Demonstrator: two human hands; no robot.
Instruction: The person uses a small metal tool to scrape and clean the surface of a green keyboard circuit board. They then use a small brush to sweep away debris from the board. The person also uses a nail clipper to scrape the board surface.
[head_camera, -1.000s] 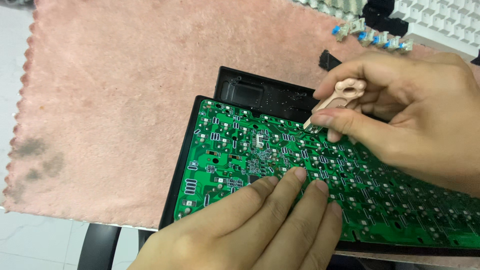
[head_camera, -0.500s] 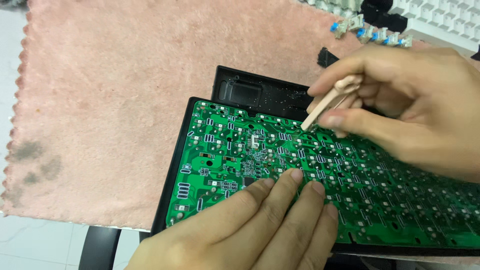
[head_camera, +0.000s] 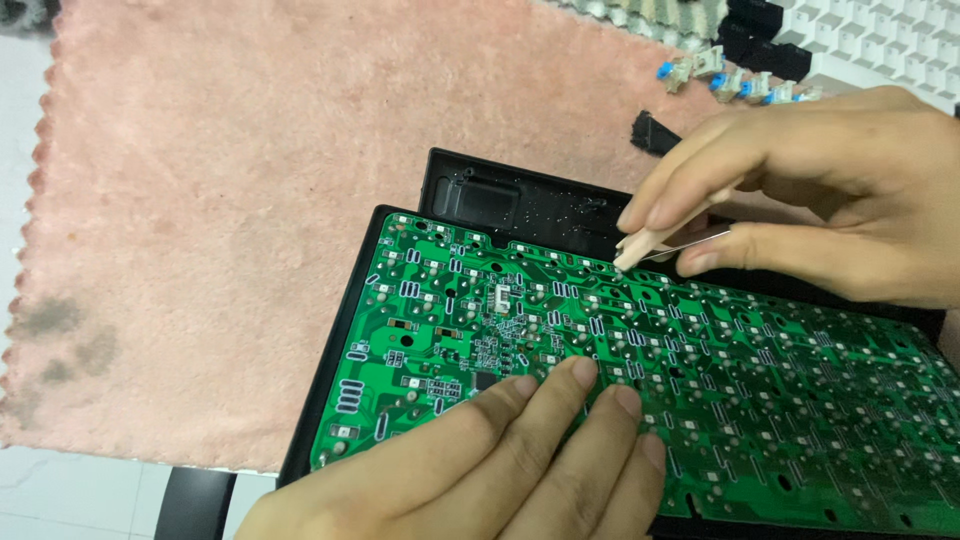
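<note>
Right hand (head_camera: 830, 190) has its grip pinched tight on a pale tweezer-like tool (head_camera: 660, 238), tip touching the far edge of the green circuit board (head_camera: 620, 340). Left hand (head_camera: 500, 460) lies flat, fingers together, pressing the board's near side and holding nothing. The board sits in a black case (head_camera: 520, 205) on a pink cloth (head_camera: 250, 200). Blue-stemmed switches (head_camera: 735, 78) lie far right. Compared with half a second ago, the tool tip has dropped lower onto the board.

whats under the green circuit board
A black case shows along the edges of the green circuit board, all on a pink cloth. The case's inside is covered.
</note>
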